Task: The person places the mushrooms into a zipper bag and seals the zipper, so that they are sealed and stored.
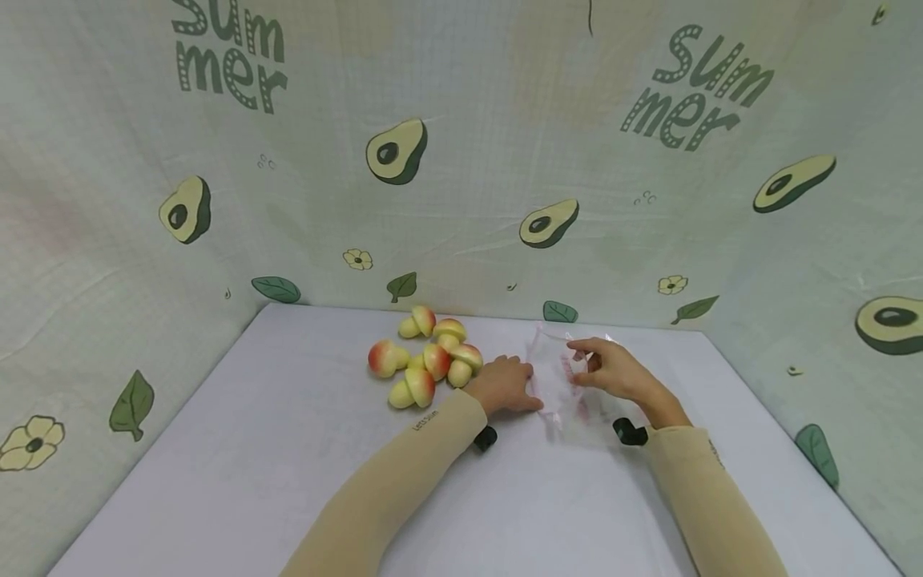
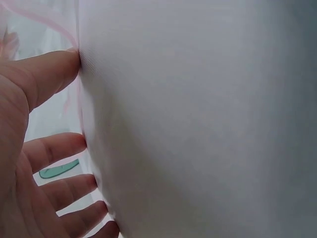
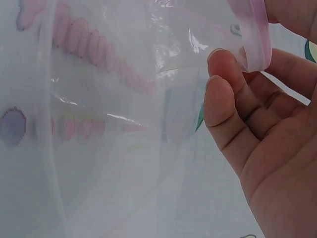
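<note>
A cloth backdrop (image 1: 469, 96) printed with avocados and leaves hangs behind the white table (image 1: 252, 473). On the table's far half, right of centre, lies a clear, pink-edged bag (image 1: 557, 373). The person's right hand (image 1: 622, 375) pinches its pink rim; the left hand (image 1: 502, 386), fingers extended and grasping nothing, touches the left edge. Just left sit six yellow-and-red mushroom-shaped pieces (image 1: 436, 361), clustered together.

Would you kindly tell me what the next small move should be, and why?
Perhaps the right hand should raise the pink edge it holds slightly: the left hand rests at the left side of the clear bag, and the mushroom-shaped pieces lie outside it, so a wider opening would probably help.
</note>
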The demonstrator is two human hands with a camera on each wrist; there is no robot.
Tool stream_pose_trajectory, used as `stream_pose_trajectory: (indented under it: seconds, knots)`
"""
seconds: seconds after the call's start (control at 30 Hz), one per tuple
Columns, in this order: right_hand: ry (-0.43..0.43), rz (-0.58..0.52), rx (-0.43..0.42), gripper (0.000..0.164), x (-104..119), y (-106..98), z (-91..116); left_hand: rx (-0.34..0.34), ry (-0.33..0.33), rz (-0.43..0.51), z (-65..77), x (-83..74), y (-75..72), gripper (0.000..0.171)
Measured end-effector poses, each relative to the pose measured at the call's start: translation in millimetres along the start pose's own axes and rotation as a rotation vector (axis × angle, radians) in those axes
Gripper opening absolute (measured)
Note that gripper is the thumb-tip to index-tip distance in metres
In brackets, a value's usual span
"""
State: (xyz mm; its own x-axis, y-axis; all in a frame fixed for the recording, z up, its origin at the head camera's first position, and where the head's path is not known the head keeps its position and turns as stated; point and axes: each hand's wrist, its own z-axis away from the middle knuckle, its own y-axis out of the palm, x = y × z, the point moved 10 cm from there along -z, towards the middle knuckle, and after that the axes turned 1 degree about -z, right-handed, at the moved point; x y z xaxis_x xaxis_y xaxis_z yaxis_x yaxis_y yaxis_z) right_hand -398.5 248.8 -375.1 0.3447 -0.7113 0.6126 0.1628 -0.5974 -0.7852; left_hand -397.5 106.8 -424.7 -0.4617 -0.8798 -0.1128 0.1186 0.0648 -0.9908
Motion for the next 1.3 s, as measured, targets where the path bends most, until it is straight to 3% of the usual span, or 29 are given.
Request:
stream_pose_trajectory:
  seconds: [0.23, 0.63, 1.3]
  knots:
    - [-0.003, 0.004, -0.014, 0.064, -5, -7, 1, 0.01, -0.007, 0.003, -0.3, 1.1, 1.1, 0.066]
    - [-0.031, 0.017, 0.009, 0.063, 2, -1, 3, -0.001, 0.001, 0.009, 1.3, 1.2, 1.2, 0.067]
    - [0.006, 0.004, 0.03, 0.069, -5, 9, 0, 0.003, 0.004, -0.003, 2.0, -0.9, 3.7, 0.068]
